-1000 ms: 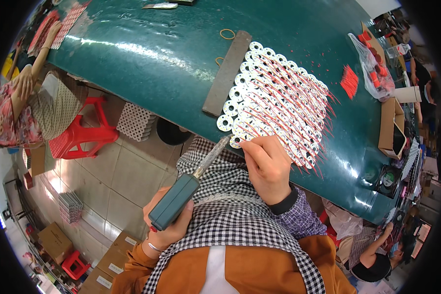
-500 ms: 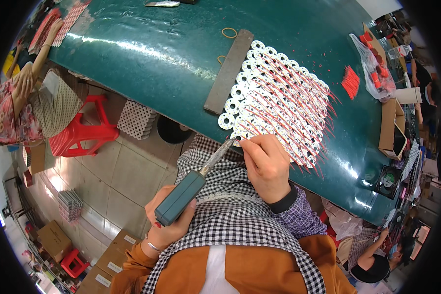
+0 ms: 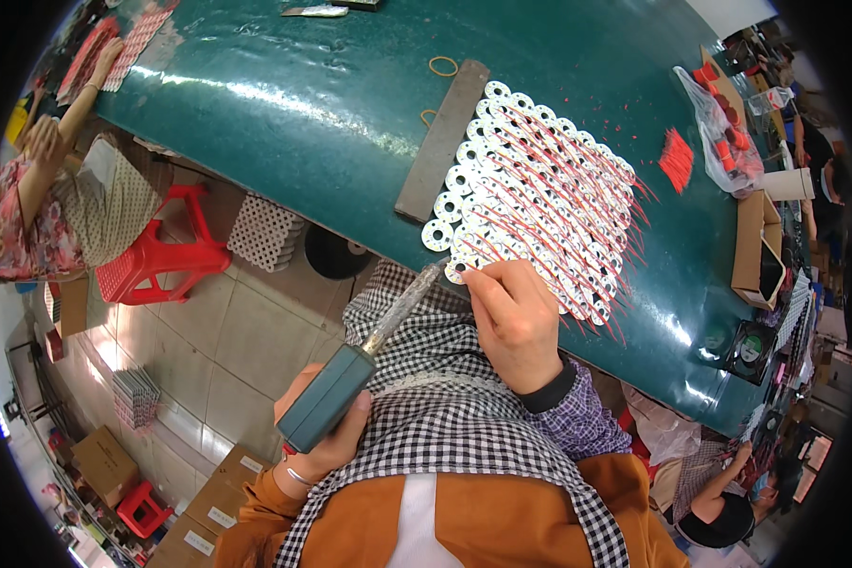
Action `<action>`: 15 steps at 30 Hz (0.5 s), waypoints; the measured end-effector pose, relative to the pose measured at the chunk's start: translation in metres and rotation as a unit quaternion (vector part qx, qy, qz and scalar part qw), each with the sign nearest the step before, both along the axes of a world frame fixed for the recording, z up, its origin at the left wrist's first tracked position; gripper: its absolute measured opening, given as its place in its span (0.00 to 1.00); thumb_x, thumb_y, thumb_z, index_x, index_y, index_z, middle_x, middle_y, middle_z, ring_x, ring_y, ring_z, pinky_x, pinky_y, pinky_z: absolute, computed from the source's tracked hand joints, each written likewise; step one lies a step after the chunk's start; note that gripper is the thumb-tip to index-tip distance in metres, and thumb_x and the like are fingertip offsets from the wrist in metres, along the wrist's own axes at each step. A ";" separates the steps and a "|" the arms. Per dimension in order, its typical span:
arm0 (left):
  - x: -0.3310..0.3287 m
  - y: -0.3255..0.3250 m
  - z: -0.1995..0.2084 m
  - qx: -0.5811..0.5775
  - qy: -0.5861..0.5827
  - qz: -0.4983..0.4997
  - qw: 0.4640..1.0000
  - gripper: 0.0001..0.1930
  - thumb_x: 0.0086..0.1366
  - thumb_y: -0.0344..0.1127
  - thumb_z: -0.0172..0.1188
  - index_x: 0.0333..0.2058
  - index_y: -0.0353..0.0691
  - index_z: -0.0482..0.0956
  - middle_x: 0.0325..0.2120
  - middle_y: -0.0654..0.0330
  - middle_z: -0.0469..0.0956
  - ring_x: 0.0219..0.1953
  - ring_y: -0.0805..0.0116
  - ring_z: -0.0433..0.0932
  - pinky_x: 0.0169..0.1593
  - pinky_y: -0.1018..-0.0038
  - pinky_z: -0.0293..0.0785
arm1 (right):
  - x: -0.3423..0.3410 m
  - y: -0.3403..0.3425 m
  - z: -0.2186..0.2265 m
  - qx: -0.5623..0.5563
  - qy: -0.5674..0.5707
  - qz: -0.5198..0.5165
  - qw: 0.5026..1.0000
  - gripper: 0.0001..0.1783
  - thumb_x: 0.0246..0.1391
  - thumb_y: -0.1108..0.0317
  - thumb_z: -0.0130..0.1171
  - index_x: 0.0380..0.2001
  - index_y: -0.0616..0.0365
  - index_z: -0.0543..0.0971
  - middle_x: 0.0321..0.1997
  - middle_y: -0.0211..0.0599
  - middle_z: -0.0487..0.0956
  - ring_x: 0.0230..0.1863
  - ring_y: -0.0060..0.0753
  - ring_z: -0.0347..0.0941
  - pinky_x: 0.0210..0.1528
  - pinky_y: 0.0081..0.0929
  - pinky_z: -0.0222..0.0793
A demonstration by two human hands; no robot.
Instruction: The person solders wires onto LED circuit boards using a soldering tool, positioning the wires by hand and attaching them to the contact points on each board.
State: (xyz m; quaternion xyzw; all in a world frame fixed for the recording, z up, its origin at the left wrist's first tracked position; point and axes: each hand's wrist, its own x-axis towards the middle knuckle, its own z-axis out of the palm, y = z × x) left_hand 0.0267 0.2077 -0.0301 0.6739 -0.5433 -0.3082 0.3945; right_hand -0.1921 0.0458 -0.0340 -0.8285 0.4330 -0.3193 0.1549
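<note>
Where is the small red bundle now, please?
In the head view, the small red bundle lies on the green table, right of the white discs, left of the clear bag.

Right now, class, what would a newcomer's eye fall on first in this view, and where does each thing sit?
First, the block of white ring-shaped discs streaked with thin red wires, lying on the green table. Just below its near left corner, the left hand grips a dark green tool pointing up toward that corner, where the right hand has its fingertips. A red stool stands on the floor at left.
</note>
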 end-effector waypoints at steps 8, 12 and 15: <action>-0.003 0.001 -0.007 -0.002 0.022 -0.001 1.000 0.13 0.53 0.23 0.70 0.39 0.28 0.83 0.36 0.48 0.83 0.36 0.55 0.85 0.40 0.69 0.81 | -0.004 0.002 -0.002 -0.006 -0.004 0.011 1.000 0.13 0.45 0.83 0.66 0.37 0.64 0.82 0.34 0.38 0.76 0.35 0.40 0.74 0.36 0.34 0.72; -0.004 0.001 -0.005 0.002 0.019 0.018 1.000 0.13 0.53 0.23 0.71 0.39 0.28 0.83 0.36 0.47 0.83 0.37 0.54 0.85 0.41 0.69 0.81 | -0.009 0.005 0.010 0.005 0.023 0.001 1.000 0.19 0.43 0.81 0.68 0.43 0.62 0.82 0.41 0.40 0.78 0.42 0.42 0.75 0.42 0.35 0.73; -0.003 0.003 -0.007 0.013 0.015 0.040 0.999 0.13 0.54 0.24 0.70 0.40 0.28 0.83 0.36 0.48 0.83 0.36 0.56 0.85 0.41 0.70 0.81 | -0.019 0.007 0.009 -0.014 0.064 -0.016 0.998 0.22 0.43 0.79 0.70 0.46 0.61 0.82 0.46 0.41 0.79 0.48 0.45 0.75 0.46 0.36 0.74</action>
